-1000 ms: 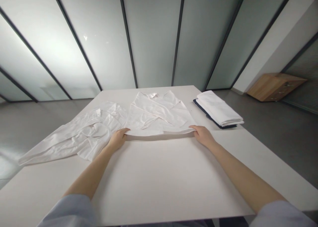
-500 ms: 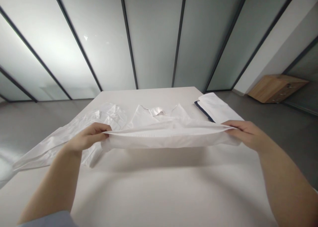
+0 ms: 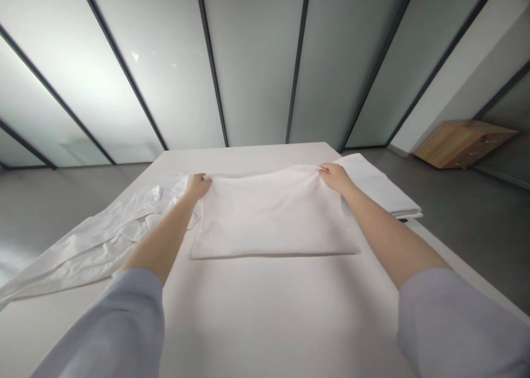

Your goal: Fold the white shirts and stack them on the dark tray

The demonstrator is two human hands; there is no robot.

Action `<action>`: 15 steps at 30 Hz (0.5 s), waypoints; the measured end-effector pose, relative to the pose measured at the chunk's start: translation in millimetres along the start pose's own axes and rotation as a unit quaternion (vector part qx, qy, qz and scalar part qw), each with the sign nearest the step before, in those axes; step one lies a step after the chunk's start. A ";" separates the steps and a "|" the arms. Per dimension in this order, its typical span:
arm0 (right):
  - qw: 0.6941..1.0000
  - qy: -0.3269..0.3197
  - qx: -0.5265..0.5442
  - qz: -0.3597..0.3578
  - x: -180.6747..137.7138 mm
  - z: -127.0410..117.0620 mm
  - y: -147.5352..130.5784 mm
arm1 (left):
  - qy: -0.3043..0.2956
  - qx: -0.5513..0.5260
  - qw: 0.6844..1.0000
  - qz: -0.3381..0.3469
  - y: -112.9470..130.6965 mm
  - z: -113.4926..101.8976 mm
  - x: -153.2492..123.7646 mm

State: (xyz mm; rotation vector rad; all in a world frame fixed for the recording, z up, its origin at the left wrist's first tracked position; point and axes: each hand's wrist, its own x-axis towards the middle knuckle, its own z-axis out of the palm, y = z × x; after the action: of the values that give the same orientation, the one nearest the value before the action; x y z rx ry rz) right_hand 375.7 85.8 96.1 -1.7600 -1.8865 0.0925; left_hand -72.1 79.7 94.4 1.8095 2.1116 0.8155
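A white shirt (image 3: pixel 269 218) lies folded in half on the white table (image 3: pixel 265 312), its near fold towards me. My left hand (image 3: pixel 197 186) pinches the far left corner of the shirt. My right hand (image 3: pixel 334 177) pinches the far right corner. Both arms stretch out over the table, and the folded cloth rests flat between them.
A crumpled white garment (image 3: pixel 99 240) sprawls over the table's left side, reaching its left edge. A stack of folded white cloth (image 3: pixel 381 190) sits at the right edge. Frosted glass panels stand behind the table, and a wooden cabinet (image 3: pixel 459 143) stands on the floor at far right.
Both hands lifted the shirt's near hem and carried it away from me to the collar end, folding the shirt in half. The collar is now covered.
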 end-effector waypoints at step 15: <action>0.978 -0.155 -0.135 -0.044 -53.7 111.8 -82.5 | -0.073 0.172 0.974 0.127 70.1 119.9 -68.6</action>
State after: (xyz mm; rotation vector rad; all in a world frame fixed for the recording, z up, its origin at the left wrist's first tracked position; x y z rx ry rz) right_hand 252.4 59.0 17.1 -1.9245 -2.2895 0.0843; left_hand 62.4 49.2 23.9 2.2735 2.0511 0.3617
